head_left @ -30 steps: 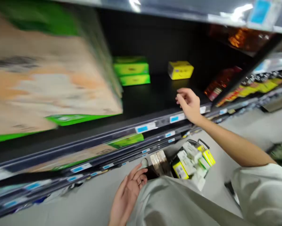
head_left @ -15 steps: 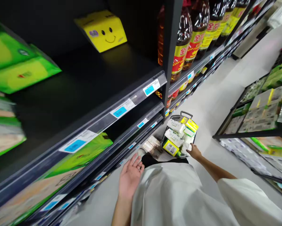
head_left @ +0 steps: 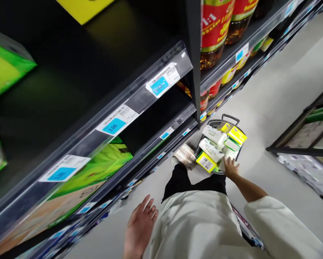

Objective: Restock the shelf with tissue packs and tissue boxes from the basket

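Observation:
My right hand (head_left: 231, 167) reaches down to the near right side of a black shopping basket (head_left: 239, 158) on the floor. Its fingers are spread over the packs there, and I cannot tell how firmly they touch. White tissue packs (head_left: 211, 150) are heaped inside, along with a yellow pack bearing a white label (head_left: 207, 162) and another yellow pack (head_left: 237, 135). The basket's handle (head_left: 230, 118) stands out at the far end. My left hand (head_left: 141, 223) hangs beside my body, fingers apart and holding nothing.
Black shelving (head_left: 118, 118) with price tags runs close along my left. Oil bottles (head_left: 217, 36) stand beyond its upright. A brownish wrapped pack (head_left: 185, 156) lies by my shoe, left of the basket. Another display rack (head_left: 299, 151) stands across the aisle at right.
The view has shifted, bringing the shelf edge closer. My right hand's fingers have spread more over the basket's contents. My left hand is lower and farther from the basket.

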`<state>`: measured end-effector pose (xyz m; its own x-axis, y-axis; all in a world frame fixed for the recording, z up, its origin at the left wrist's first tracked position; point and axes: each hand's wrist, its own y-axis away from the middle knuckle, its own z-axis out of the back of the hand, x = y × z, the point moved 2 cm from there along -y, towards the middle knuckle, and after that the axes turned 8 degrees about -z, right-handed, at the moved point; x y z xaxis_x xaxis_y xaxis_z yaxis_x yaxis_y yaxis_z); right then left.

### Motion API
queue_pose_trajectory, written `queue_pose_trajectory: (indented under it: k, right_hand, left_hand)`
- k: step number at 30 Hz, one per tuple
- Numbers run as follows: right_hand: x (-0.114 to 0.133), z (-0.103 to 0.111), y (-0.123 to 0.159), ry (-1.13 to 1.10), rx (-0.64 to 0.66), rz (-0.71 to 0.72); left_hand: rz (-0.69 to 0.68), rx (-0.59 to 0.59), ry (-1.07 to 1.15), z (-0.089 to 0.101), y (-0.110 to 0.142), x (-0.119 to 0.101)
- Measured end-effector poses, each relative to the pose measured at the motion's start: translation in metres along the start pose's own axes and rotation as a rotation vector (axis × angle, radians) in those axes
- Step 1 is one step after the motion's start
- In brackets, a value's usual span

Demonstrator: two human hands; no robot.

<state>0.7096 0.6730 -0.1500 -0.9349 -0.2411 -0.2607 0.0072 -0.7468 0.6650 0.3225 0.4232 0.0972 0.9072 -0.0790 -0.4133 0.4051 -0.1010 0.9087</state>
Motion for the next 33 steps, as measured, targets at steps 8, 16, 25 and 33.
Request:
queue_pose_trajectory:
  k: [8,16,25,33]
  right_hand:
    - [-0.012,-0.005,-0.004,-0.074,-0.134,0.089]
    - [-0.045,0.008,0.035,-0.179,-0.227,0.083]
    - [-0.099,0.109,0.143,-0.543,-0.439,-0.082]
    - [-0.063,0.2,0.242,-0.968,-1.013,0.362]
  left_hand:
    - [-0.042,0.081,-0.031,-0.014,0.004,0.004]
    - [-0.021,0.158,-0.072,-0.037,0.003,0.011]
    - [-0.021,0.396,-0.16,-0.11,0.007,0.024]
    - [-0.045,0.805,-0.252,-0.165,0.027,0.051]
